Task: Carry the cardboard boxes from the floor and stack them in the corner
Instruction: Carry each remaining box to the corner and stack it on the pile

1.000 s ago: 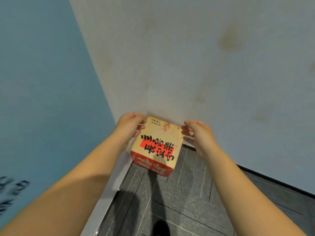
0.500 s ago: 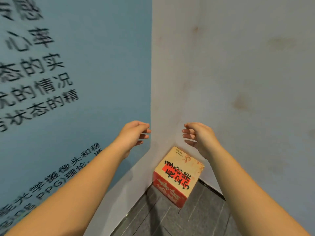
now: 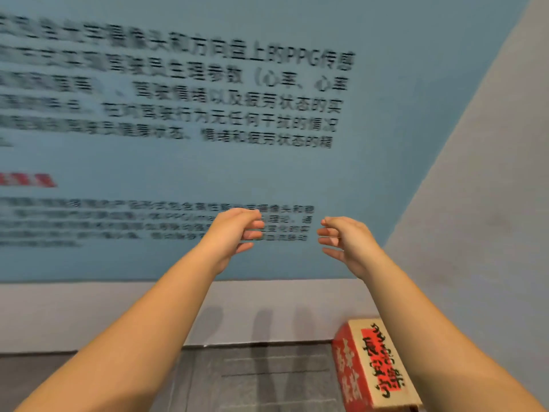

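Since the earlier frame the view swings left, and the box (image 3: 375,364) slides to the lower right. The left hand (image 3: 234,233) and right hand (image 3: 344,242) hover mid-frame, fingers loosely curled, holding nothing. The box sits on the floor (image 3: 267,382) in the corner, below the blue wall (image 3: 208,162).
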Tool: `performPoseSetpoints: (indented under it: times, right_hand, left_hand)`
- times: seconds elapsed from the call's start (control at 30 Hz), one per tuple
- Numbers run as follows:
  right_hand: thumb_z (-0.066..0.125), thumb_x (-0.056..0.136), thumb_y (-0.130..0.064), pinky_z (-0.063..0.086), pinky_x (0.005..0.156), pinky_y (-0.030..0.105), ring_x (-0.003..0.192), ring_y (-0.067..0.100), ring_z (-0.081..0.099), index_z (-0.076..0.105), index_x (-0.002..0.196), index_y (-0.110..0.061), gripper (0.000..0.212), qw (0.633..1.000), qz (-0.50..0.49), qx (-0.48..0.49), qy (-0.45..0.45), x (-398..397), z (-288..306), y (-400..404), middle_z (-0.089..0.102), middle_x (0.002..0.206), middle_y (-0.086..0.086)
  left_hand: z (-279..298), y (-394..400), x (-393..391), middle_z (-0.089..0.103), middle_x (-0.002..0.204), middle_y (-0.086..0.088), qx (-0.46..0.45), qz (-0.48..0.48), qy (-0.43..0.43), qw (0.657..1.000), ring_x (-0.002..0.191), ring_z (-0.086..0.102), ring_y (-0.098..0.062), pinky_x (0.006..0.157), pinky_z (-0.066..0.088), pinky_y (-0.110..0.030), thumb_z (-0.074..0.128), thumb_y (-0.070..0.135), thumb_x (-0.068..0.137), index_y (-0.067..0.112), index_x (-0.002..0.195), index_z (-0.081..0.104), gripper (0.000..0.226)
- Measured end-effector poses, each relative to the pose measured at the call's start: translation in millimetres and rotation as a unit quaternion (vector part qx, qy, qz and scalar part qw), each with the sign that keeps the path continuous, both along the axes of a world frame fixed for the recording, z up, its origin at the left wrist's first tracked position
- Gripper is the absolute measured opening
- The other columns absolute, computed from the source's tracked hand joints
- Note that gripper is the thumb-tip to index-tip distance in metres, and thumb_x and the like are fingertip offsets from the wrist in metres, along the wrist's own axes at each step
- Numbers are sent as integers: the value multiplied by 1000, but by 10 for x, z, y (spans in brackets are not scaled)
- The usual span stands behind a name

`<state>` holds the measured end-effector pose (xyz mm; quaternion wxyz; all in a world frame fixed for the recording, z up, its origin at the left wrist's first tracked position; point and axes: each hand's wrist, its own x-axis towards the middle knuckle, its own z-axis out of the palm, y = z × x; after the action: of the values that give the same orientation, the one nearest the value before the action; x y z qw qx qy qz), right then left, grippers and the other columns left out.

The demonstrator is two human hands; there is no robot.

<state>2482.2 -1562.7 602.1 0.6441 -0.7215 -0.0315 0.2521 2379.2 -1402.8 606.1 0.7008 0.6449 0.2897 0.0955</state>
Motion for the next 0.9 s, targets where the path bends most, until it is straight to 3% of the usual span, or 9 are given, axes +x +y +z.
performPoseSetpoints:
  times: [0.2, 0.47, 0.7, 0.9]
  right_hand:
    - [51, 93, -19, 43, 62, 25, 65, 13, 53, 53, 79, -17, 14, 988, 151, 18, -1, -774, 181, 892, 57, 76, 1]
    - [50, 93, -16, 39, 60, 24, 62, 13, 50, 52, 76, -16, 18, 944, 327, 27, 24, -2495, 171, 1908, 55, 72, 3]
    - [48, 94, -15, 40, 59, 23, 61, 13, 50, 51, 75, -15, 20, 884, 464, 24, 55, -4273, 105, 2401, 53, 70, 3]
    - [49, 94, -16, 38, 58, 23, 60, 12, 50, 51, 74, -17, 19, 821, 568, 24, 56, -5472, 90, 2673, 55, 65, 0]
  left_hand:
    - [106, 573, -1293, 61, 82, 6, 9, 165, -13, 986, 72, 57, -8, 66, 42, -22, 48, 27, 94, 23, 83, 55, 14]
    - [84, 933, -3371, 59, 79, 6, 5, 358, -9, 934, 70, 55, -7, 63, 40, -22, 47, 25, 95, 23, 80, 52, 16]
    - [125, 869, -5246, 60, 77, 6, 16, 503, 4, 864, 54, 60, -1, 61, 35, -20, 46, 25, 95, 22, 77, 52, 19]
    - [144, 657, -6433, 61, 80, 4, -1, 609, -3, 793, 69, 55, -8, 64, 40, -23, 46, 24, 95, 21, 79, 54, 18]
